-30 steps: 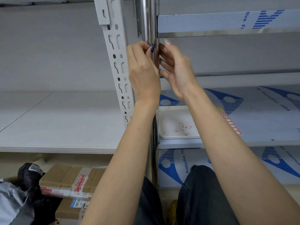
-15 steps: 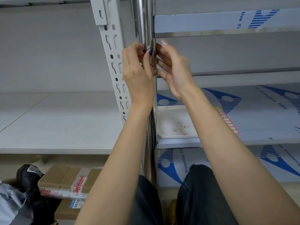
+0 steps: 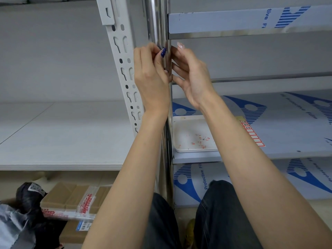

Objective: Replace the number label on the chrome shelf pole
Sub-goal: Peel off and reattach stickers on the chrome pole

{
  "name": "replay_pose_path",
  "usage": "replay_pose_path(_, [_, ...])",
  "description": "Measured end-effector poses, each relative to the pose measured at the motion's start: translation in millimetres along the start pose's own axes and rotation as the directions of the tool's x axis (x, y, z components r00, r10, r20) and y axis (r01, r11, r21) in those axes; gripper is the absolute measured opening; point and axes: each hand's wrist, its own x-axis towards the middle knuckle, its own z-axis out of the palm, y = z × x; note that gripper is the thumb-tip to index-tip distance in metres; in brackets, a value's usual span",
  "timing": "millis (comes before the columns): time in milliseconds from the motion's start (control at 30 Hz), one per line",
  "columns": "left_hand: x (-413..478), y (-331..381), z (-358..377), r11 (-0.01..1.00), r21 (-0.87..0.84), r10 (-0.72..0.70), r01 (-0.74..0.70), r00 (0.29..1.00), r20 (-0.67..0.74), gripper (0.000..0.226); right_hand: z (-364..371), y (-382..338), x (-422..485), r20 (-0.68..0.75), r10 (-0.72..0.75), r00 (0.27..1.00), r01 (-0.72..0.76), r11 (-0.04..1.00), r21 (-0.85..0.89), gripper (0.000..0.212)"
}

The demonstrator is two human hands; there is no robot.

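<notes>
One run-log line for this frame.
left hand: curled against chrome pole | right hand: fingertips at pole | label: not visible, hands cover spot | white tray: on shelf right of pole

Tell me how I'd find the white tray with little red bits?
Start at the shiny chrome shelf pole in the middle. Just right of it, lower down, a shallow white plastic tray lies on the blue-printed shelf. Only it holds red scraps.

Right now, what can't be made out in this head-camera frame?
Head view:
1. Number label: hidden by left hand and right hand at the chrome pole; grips unclear.
2. Red scraps in white tray: too small to identify.
3. Red label strip: print too small.
</notes>
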Motion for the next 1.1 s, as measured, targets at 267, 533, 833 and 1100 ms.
replay_pose_path(267, [-13.2, -4.6, -3.6, 0.998, -0.068, 0.018, -0.014, 0.998, 0.059, 0.008, -1.1, 0.1, 0.0, -0.004, 0.007, 1.0, -0.007, 1.0, -0.01, 0.021])
replay_pose_path(533, [-5.2, 2.4, -5.9, 0.995, -0.102, -0.018, 0.02, 1.0, 0.019, 0.007, -1.1, 0.2, -1.1, -0.008, 0.012, 1.0, -0.012, 0.999, -0.034, 0.024])
replay_pose_path(833, [-5.3, 7.9, -3.7, 0.996, -0.078, -0.041, 0.039, 0.999, -0.022, 0.005, 1.0, -3.6, -4.2, -0.017, 0.03, 0.999, -0.03, 0.999, -0.018, 0.02])
replay_pose_path(1100, [-1.4, 5.0, 1.6, 0.999, -0.024, -0.025, 0.025, 1.0, -0.018, 0.008, 2.1, -6.2, -6.5, -0.017, 0.045, 0.999, -0.046, 0.999, -0.025, 0.019])
